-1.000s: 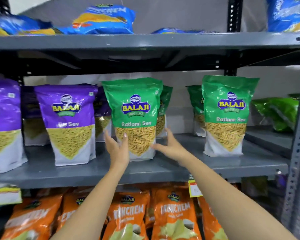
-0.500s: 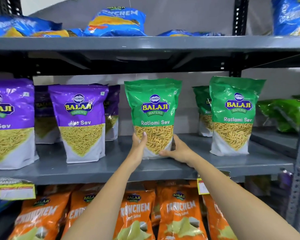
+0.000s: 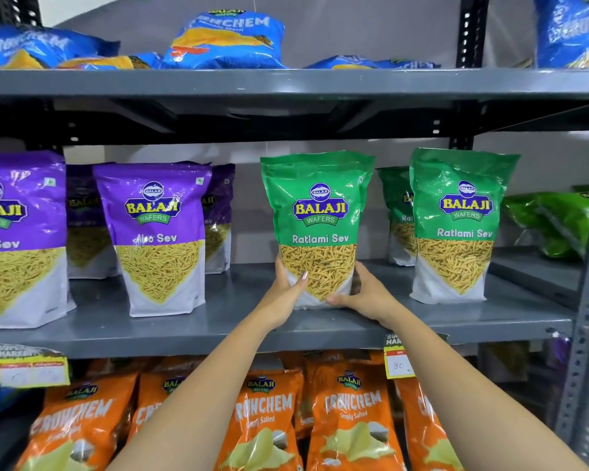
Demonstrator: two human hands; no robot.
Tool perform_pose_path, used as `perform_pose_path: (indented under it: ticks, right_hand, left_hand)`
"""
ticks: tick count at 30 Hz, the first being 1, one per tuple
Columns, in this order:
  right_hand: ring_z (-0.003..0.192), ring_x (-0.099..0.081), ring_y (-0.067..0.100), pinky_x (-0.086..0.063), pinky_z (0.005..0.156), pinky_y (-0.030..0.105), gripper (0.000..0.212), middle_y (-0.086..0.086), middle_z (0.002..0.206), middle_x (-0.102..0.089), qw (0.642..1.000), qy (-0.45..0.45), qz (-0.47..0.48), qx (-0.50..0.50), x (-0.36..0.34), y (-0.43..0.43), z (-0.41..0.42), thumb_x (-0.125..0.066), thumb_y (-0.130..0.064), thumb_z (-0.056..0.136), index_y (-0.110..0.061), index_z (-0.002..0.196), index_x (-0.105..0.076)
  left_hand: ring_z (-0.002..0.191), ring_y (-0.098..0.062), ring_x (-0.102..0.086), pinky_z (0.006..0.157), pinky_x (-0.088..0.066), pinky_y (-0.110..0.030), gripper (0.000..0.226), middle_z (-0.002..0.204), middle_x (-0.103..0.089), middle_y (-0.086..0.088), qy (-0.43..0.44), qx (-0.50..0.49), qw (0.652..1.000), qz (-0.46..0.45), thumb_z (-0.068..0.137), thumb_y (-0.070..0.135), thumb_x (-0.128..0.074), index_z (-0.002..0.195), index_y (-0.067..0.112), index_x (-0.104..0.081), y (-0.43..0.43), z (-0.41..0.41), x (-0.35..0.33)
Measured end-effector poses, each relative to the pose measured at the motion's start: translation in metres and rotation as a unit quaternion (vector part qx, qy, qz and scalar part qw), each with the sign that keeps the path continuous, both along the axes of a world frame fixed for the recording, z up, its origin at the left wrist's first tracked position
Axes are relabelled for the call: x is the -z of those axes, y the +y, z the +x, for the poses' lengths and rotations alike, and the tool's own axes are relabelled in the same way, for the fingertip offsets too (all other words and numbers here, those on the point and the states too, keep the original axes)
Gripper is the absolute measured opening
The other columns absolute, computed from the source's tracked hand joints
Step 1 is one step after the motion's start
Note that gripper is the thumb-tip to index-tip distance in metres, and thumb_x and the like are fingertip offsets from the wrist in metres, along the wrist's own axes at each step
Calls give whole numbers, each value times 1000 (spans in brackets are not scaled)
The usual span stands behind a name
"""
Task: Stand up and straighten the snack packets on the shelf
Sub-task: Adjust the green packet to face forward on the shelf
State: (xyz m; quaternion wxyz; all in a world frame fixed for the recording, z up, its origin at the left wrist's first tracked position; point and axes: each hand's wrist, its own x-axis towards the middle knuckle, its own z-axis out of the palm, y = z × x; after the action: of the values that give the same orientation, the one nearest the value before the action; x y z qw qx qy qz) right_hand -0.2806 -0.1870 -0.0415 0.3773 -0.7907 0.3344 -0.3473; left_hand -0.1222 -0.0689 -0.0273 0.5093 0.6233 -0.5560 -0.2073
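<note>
A green Ratlami Sev packet point(image 3: 318, 212) stands upright on the grey middle shelf point(image 3: 218, 321). My left hand point(image 3: 283, 294) grips its lower left side and my right hand point(image 3: 366, 294) grips its lower right corner. Another green packet point(image 3: 459, 226) stands upright to the right, with a third point(image 3: 396, 215) behind it. Further right, a green packet point(image 3: 554, 222) lies fallen on the shelf. Purple Aloo Sev packets point(image 3: 157, 236) stand upright on the left.
Blue Crunchem packets point(image 3: 225, 39) lie flat on the top shelf. Orange Crunchem packets point(image 3: 351, 419) fill the shelf below. Price tags point(image 3: 396, 360) hang from the middle shelf's front edge. A perforated metal upright point(image 3: 588, 317) bounds the right side.
Both hands have slid the green packet to the right along the shelf, away from the purple packets. A green packet that stood behind it is no longer seen there.
</note>
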Motion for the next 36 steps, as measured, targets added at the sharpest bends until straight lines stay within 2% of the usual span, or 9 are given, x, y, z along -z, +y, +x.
perform_pose_path:
  ticks: [5, 11, 18, 23, 29, 31, 34, 35, 36]
  right_hand:
    - [127, -56, 22, -45, 108, 44, 96, -1, 138, -61, 1000, -12, -4, 11, 2, -2, 1, -92, -36, 60, -30, 141, -41]
    - [131, -53, 24, -42, 111, 45, 96, 0, 141, -58, 1000, -18, 0, 12, 3, -4, 0, -91, -32, 64, -27, 144, -39]
    - [135, -48, 23, -38, 105, 33, 88, -1, 147, -52, 1000, 7, -11, 0, 2, -2, 0, -84, -30, 74, -25, 146, -33]
    - [134, -49, 23, -39, 107, 35, 86, 0, 147, -52, 1000, 8, -7, 6, 2, -3, 0, -84, -29, 75, -25, 146, -35]
    - [134, -49, 24, -39, 108, 36, 84, 1, 147, -52, 1000, 17, -5, 10, 1, -2, 0, -83, -30, 76, -24, 145, -34]
    - [134, -49, 24, -39, 108, 36, 85, 1, 147, -51, 1000, 25, -4, 10, 0, -3, 0, -82, -31, 77, -24, 146, -33]
    - [133, -49, 24, -39, 107, 36, 85, 1, 147, -51, 999, 31, -6, 17, 2, -5, 1, -82, -31, 77, -24, 146, -32]
    - [134, -49, 24, -39, 106, 35, 87, 1, 147, -51, 999, 32, -10, 19, 2, -5, 1, -82, -32, 76, -24, 146, -31]
    - [135, -48, 24, -39, 106, 35, 92, 0, 148, -50, 999, 30, -12, 18, 2, -6, 1, -83, -33, 75, -24, 148, -28]
  left_hand:
    - [148, -22, -17, 115, -20, -37, 75, 162, -5, 8, 8, 4, 1000, 7, 99, 42, -38, 149, 35, 18, 1, -1, -1]
    - [146, -21, -25, 112, -25, -34, 78, 161, -11, 10, -37, -2, 999, 17, 96, 49, -38, 148, 37, 20, 1, -1, 3]
    - [144, -22, -28, 115, -28, -41, 80, 162, -8, 13, -56, -5, 998, 26, 94, 53, -40, 146, 44, 19, -6, 8, 8]
    - [142, -22, -33, 111, -31, -32, 96, 163, -7, 6, -118, -11, 992, 51, 92, 40, -53, 146, 36, 26, -9, 12, 10]
    - [139, -22, -39, 111, -36, -35, 97, 163, -10, 4, -137, -3, 990, 44, 92, 40, -54, 146, 36, 27, -12, 17, 10]
    - [129, -22, -49, 102, -42, -32, 96, 162, -17, 2, -151, -17, 987, 44, 93, 41, -52, 145, 35, 29, -15, 18, 12]
    - [96, -18, -62, 74, -46, -27, 95, 152, -40, -6, -182, -41, 981, 46, 93, 43, -49, 144, 34, 31, -17, 18, 14]
    - [102, -20, -62, 78, -48, -28, 95, 153, -37, -6, -182, -43, 981, 41, 93, 44, -50, 144, 35, 30, -17, 18, 15]
    - [120, -23, -55, 91, -47, -30, 97, 159, -25, -3, -176, -38, 983, 30, 93, 43, -51, 144, 35, 30, -17, 17, 15]
